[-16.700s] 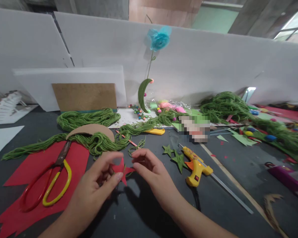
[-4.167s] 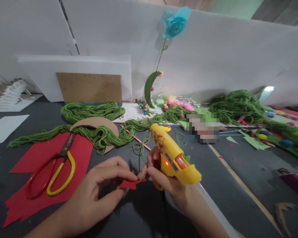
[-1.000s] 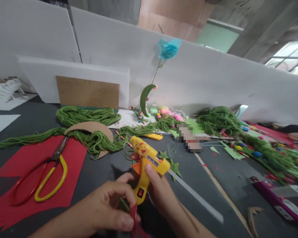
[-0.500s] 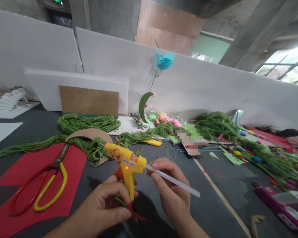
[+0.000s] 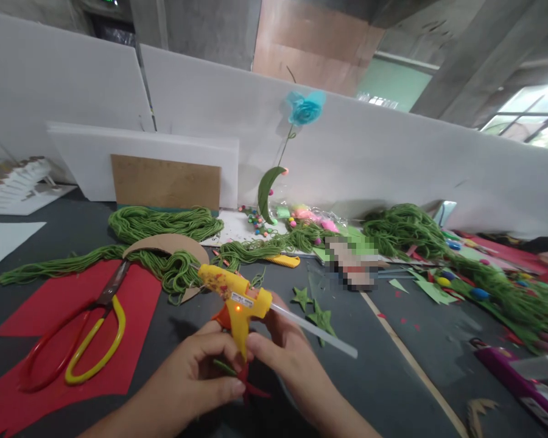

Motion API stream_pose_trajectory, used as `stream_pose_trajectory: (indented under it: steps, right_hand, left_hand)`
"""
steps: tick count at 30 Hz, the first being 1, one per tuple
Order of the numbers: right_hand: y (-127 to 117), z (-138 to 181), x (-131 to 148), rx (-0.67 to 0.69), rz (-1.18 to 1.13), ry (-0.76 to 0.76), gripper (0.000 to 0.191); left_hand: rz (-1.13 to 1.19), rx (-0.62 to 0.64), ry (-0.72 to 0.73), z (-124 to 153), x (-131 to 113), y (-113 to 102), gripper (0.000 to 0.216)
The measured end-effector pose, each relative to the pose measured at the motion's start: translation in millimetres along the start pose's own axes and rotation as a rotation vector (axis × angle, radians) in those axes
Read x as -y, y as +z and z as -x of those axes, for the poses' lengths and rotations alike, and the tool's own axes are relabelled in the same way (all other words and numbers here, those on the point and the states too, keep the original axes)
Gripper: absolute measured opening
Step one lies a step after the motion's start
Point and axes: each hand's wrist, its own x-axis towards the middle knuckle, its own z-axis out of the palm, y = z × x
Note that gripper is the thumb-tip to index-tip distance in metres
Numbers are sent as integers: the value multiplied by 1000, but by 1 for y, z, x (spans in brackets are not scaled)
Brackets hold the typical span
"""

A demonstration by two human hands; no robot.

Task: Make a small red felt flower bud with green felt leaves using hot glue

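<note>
A yellow hot glue gun [image 5: 225, 287] with a lit orange indicator is upright in front of me, its nozzle toward the upper left. A translucent glue stick [image 5: 315, 330] juts from its back end. My right hand [image 5: 290, 350] is closed around the gun's handle, thumb at the side and fingers partly hidden behind. My left hand [image 5: 198, 368] is closed beside the handle, pinching a thin red piece [image 5: 256, 389] with a green edge showing inside the fingers. Two green stars [image 5: 320, 317] lie on the table behind my right hand.
Red-and-yellow-handled scissors [image 5: 105, 304] lie on red sheet [image 5: 141, 304] at left. Green yarn [image 5: 164, 222], a cardboard crescent [image 5: 173, 243] and a yellow cutter [image 5: 283, 260] lie beyond. A blue flower [image 5: 305, 109] stands by the white partition. A purple device [image 5: 520, 377] is at right.
My right hand has let go of the glue stick and moved left onto the gun's handle. The green stars behind it have come into sight.
</note>
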Motion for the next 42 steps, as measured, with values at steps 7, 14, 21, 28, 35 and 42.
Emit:
stream_pose_trajectory:
  steps: [7,14,21,28,35,42]
  right_hand:
    - [3,0,-2,2,-253,249,26]
    - [-4,-9,10,-5,-458,207,24]
    - [-5,-6,14,102,-558,287,51]
    - [-5,-6,9,81,-377,198,37]
    - [-13,8,8,-98,-9,194,27]
    - [-10,4,15,-15,282,172,25]
  left_hand:
    - [-156,98,-10,0,-5,-6,7]
    - [152,-157,-156,-4,-27,-14,8]
    - [357,-389,-245,-11,-19,-29,14]
    - [237,-424,-192,-13,-20,-29,18]
    - [75,-532,-123,-12,-24,-35,26]
    - [7,-526,-68,-10,-32,-36,27]
